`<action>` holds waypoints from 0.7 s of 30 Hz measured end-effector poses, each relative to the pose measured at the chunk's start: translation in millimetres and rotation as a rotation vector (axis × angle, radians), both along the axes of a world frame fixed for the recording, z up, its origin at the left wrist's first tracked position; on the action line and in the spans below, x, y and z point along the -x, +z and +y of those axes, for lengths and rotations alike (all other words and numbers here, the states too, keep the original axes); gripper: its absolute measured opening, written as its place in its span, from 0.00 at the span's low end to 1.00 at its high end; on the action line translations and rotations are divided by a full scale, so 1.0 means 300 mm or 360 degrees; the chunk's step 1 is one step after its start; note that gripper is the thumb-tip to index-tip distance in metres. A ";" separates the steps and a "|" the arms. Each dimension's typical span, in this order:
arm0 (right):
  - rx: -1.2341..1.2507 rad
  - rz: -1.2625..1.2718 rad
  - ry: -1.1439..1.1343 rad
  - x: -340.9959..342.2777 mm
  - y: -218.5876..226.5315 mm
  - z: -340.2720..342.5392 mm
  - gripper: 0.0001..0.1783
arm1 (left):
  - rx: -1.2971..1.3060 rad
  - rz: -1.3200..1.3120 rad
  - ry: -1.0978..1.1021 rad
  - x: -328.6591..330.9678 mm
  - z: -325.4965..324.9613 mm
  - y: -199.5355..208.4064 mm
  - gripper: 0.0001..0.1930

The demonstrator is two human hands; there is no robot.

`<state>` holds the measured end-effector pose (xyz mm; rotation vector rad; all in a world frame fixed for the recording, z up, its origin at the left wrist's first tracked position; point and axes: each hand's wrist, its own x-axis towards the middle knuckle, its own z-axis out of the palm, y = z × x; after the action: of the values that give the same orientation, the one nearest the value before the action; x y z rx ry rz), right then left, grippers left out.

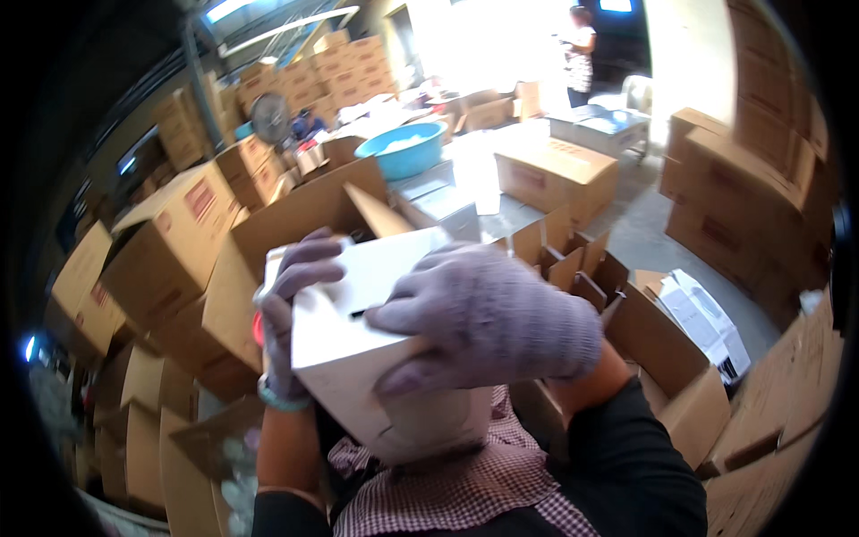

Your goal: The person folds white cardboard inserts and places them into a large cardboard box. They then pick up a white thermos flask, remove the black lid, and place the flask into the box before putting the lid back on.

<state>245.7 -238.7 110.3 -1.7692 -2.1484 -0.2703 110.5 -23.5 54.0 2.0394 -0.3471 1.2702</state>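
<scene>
A white cardboard box (344,345) is held up close in front of my chest. Its top panel shows a small dark slot near the middle. My left hand (300,277), in a grey knit glove, wraps round the box's left edge, with its fingertips over the top. Also gloved, my right hand (483,313) lies across the top and near right side, fingers bent on the top panel and thumb against the front. The right glove hides the box's right part. Directly behind it stands a large open brown carton (295,215).
At my right is an open carton with cardboard dividers (582,259), near a flattened white box (702,322). A blue basin (407,157) stands ahead. Stacked cartons (743,206) line the right side. An open carton holding clear items (197,447) sits lower left. A person (580,58) stands far back.
</scene>
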 end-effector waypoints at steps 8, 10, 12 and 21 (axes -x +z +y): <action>-0.2002 0.0457 0.0402 -0.159 -0.198 -0.053 0.39 | -0.0028 -0.0504 0.0064 0.078 0.112 -0.047 0.34; -0.1956 0.1122 0.0083 -0.279 -0.332 -0.088 0.32 | 0.0201 -0.0639 0.0149 0.126 0.204 -0.032 0.34; -0.1614 0.1597 -0.0249 -0.422 -0.460 -0.075 0.26 | 0.0507 -0.0701 0.0105 0.158 0.317 -0.011 0.34; -0.1357 0.0437 -0.0376 -0.332 -0.862 -0.103 0.26 | 0.1853 -0.0118 0.0193 -0.276 0.172 -0.275 0.53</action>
<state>345.4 -269.7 -148.4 -1.4171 -1.3167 -0.8065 193.4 28.2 -28.4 1.0155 0.4262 1.1835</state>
